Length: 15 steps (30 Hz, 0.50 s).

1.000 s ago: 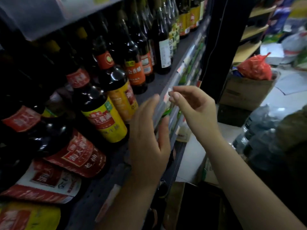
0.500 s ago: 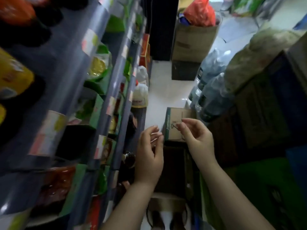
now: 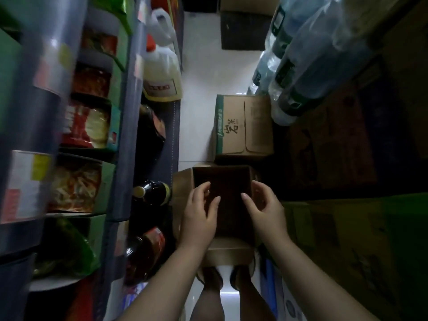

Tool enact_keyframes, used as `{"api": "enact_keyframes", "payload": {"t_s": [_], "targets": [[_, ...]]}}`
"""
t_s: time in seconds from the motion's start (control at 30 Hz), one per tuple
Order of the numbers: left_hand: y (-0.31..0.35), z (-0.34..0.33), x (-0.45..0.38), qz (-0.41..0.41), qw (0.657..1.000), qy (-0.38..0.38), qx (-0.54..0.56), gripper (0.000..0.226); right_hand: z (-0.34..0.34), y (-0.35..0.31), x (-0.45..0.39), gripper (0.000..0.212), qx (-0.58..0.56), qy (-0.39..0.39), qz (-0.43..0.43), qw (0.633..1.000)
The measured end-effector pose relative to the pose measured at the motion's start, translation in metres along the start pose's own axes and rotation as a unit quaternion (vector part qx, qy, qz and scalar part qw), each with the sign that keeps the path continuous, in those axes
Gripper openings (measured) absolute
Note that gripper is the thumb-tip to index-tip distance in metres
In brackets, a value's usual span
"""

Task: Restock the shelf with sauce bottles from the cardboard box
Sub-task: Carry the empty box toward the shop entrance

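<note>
Brown cardboard box [image 3: 222, 179] sits open on the floor by the person's feet, right beside the shelf [image 3: 129, 135]. Both hands hang over its dark inside. Left hand [image 3: 200, 218] and right hand [image 3: 264, 209] have fingers spread loose, holding nothing. I cannot see any sauce bottles in the box (it is too dark). Dark bottles [image 3: 150, 193] already stand on the low shelf, so I think some stocking is done, and the next grab has not started.

Brown cardboard box [image 3: 183, 181] w/ dark inside; closed box [image 3: 243, 126] tan w/ green edge & black lettering.
</note>
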<state>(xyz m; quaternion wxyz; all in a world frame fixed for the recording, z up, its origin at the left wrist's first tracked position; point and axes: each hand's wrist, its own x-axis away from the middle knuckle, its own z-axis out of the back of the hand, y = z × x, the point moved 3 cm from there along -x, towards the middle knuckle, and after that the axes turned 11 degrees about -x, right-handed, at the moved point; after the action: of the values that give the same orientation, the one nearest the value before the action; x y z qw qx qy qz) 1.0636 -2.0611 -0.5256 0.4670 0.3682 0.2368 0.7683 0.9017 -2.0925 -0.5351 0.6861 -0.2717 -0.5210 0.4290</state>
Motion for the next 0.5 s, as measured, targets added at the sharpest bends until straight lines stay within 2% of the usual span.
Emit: {"api": "enact_keyframes", "payload": {"t_s": [0.23, 0.5], "targets": [[-0.092, -0.056, -0.014, 0.107, 0.991, -0.047, -0.06, 0.053, -0.017, 0.117, -0.028, 0.066, 0.062, 0.017, -0.1, 0.993], [-0.184, -0.11, -0.039, 0.174, 0.975, -0.069, -0.118, 0.07, -0.027, 0.21, -0.066, 0.072, 0.045, 0.039, -0.155, 0.986]]}}
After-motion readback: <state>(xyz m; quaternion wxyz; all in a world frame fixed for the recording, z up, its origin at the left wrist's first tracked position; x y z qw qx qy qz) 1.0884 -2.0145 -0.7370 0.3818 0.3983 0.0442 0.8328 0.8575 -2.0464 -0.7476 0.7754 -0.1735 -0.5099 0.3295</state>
